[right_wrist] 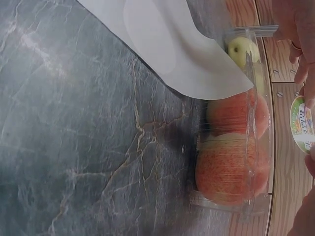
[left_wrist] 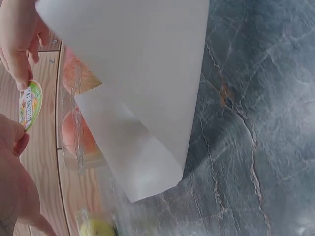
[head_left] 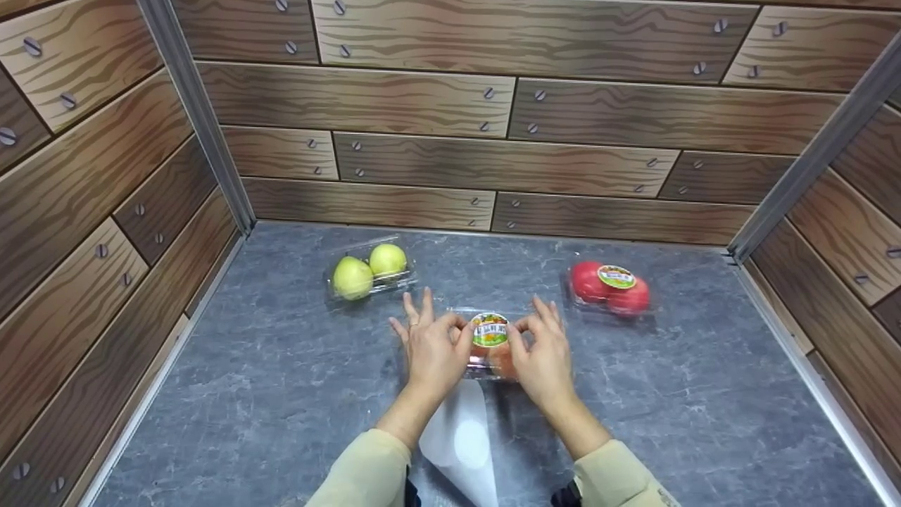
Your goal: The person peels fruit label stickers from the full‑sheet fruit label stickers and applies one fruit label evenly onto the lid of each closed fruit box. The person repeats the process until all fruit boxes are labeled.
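Note:
In the head view my left hand (head_left: 434,352) and right hand (head_left: 547,358) face each other at the middle of the table. Between them is an oval sticker (head_left: 490,329), printed green, yellow and red. Each hand pinches one side edge with thumb and forefinger, while the other fingers spread out. In the right wrist view the sticker (right_wrist: 302,124) stands above a closed clear plastic box with two peaches (right_wrist: 227,167); whether it touches the lid cannot be told. A white backing sheet (left_wrist: 133,64) curls up in front of the box, between my forearms.
Back left stands a clear box with two yellow-green apples (head_left: 353,278), without a visible sticker. At the right, another clear box with red fruit (head_left: 628,298) bears an oval sticker (head_left: 616,277). Wood-patterned walls (head_left: 394,155) enclose the grey marbled tabletop (head_left: 704,408).

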Demonstrator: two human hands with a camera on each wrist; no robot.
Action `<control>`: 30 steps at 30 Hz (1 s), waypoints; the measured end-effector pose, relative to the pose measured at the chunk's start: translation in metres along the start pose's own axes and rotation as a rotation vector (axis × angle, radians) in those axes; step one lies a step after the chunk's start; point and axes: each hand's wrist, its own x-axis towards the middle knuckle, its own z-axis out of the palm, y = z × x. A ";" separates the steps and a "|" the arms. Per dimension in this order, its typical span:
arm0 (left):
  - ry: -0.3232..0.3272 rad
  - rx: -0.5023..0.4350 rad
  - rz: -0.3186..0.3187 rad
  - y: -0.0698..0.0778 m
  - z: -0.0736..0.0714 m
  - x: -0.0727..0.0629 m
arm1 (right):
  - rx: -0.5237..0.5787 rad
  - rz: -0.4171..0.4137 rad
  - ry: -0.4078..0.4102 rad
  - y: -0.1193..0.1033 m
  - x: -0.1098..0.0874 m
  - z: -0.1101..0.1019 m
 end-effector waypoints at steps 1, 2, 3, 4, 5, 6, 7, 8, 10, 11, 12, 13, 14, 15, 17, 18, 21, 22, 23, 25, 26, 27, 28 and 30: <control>-0.006 0.010 -0.004 0.000 0.000 0.000 | -0.003 0.002 0.002 0.001 0.000 0.000; -0.012 0.017 -0.008 0.000 0.000 0.000 | -0.006 0.002 0.003 0.001 0.000 0.001; -0.014 0.023 -0.010 0.000 0.000 0.001 | -0.011 0.004 0.005 0.002 0.000 0.001; -0.019 0.028 -0.012 0.000 0.001 0.001 | -0.014 0.004 0.006 0.002 0.000 0.001; -0.023 0.033 -0.014 0.000 0.001 0.001 | -0.016 0.004 0.007 0.003 0.000 0.002; -0.026 0.036 -0.016 0.000 0.002 0.001 | -0.019 0.006 0.007 0.003 0.000 0.002; -0.030 0.038 -0.018 -0.001 0.002 0.001 | -0.021 0.004 0.008 0.004 0.000 0.003; -0.033 0.039 -0.021 -0.001 0.003 0.001 | -0.022 0.002 0.007 0.004 0.000 0.003; -0.039 0.043 -0.025 -0.001 0.004 0.001 | -0.022 0.003 0.005 0.005 0.000 0.004; -0.039 0.043 -0.026 -0.001 0.004 0.001 | -0.023 0.004 0.005 0.005 0.000 0.004; -0.038 0.044 -0.026 -0.001 0.005 0.001 | -0.024 0.004 0.005 0.005 0.000 0.004; -0.039 0.047 -0.026 -0.002 0.005 0.002 | -0.026 0.006 0.005 0.006 -0.001 0.005; -0.038 0.049 -0.025 -0.002 0.005 0.001 | -0.027 0.009 0.005 0.006 -0.001 0.005; -0.038 0.052 -0.024 -0.002 0.006 0.001 | -0.026 0.011 0.005 0.006 -0.001 0.005; -0.039 0.058 -0.024 -0.002 0.007 0.001 | -0.028 0.014 0.003 0.006 -0.002 0.004; -0.041 0.062 -0.025 -0.001 0.007 0.001 | -0.028 0.016 0.002 0.006 -0.002 0.004; -0.052 0.073 -0.030 -0.001 0.007 0.002 | -0.030 0.017 0.001 0.007 -0.002 0.004; -0.058 0.077 -0.033 -0.001 0.007 0.003 | -0.033 0.017 0.001 0.007 -0.002 0.004; -0.065 0.080 -0.038 -0.001 0.007 0.003 | -0.035 0.019 0.001 0.007 -0.002 0.004; -0.075 0.085 -0.041 -0.001 0.007 0.004 | -0.041 0.022 -0.001 0.008 -0.002 0.005; -0.079 0.087 -0.044 -0.001 0.007 0.004 | -0.043 0.027 -0.004 0.008 -0.002 0.005; -0.082 0.086 -0.046 -0.001 0.007 0.004 | -0.044 0.033 -0.008 0.008 -0.002 0.005; -0.086 0.085 -0.047 -0.001 0.007 0.004 | -0.045 0.040 -0.013 0.008 -0.002 0.005; -0.086 0.082 -0.048 0.000 0.007 0.005 | -0.047 0.054 -0.022 0.008 -0.003 0.006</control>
